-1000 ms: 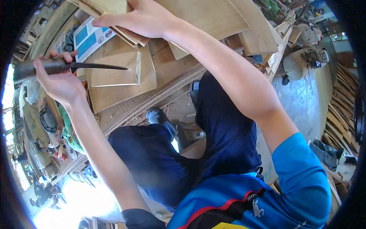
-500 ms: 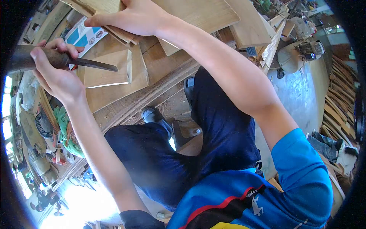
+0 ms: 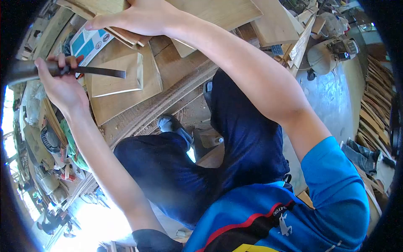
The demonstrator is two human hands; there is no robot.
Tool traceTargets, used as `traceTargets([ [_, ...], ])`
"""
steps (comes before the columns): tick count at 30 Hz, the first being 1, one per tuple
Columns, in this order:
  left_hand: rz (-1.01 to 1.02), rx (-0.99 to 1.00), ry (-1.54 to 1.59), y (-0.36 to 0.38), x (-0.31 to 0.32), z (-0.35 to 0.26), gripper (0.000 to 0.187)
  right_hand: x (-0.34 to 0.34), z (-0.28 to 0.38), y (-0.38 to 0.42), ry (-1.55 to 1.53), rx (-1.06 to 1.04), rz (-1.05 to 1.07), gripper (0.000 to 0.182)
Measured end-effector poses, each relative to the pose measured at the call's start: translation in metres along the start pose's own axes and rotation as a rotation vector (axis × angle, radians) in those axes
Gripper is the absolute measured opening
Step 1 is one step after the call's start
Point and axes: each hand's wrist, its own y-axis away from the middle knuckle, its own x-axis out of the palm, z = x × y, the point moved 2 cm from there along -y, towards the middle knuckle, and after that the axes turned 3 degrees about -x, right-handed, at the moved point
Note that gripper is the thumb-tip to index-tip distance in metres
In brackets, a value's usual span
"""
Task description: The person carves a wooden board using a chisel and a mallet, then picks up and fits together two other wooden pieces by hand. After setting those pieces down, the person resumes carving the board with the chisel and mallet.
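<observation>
My left hand (image 3: 67,90) is closed round the dark, thick handle of a chisel (image 3: 103,72), whose flat metal blade points right. The blade hangs over a small bevelled wooden board (image 3: 121,75), which lies on a larger thin board (image 3: 121,103); whether it touches cannot be made out. At the top edge, my right hand (image 3: 145,19) grips a wooden workpiece (image 3: 96,7) with its thumb laid along the near side. Its other fingers are partly cut off by the frame. Beneath that hand are several stacked wood strips (image 3: 132,37).
A printed white and blue sheet (image 3: 90,44) lies beside the boards. Wider planks (image 3: 275,25) stretch along the bench to the right. A grey machine (image 3: 342,49) stands at the right, near stacked timber (image 3: 378,96). Tools and bags clutter the left.
My left hand has drawn slightly left with the chisel, and the blade has turned a little and lies more level. The right hand keeps its hold, shifting slightly left in view.
</observation>
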Motion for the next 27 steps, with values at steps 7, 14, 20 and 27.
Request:
traceTargets([
  [7,0.011,0.049,-0.001,0.005,0.004,0.002,0.031,0.000,-0.002,0.000,-0.001,-0.010,0.012,0.078],
  [14,0.097,0.112,-0.002,0.009,0.011,-0.001,0.031,-0.001,-0.001,0.001,-0.004,-0.017,0.012,0.079],
  [20,0.041,0.120,-0.011,0.008,0.010,-0.002,0.031,-0.003,-0.001,0.001,0.001,-0.003,0.012,0.079],
  [27,0.014,0.116,-0.089,0.002,0.005,0.001,0.022,0.008,-0.004,-0.007,-0.024,-0.084,-0.017,0.072],
])
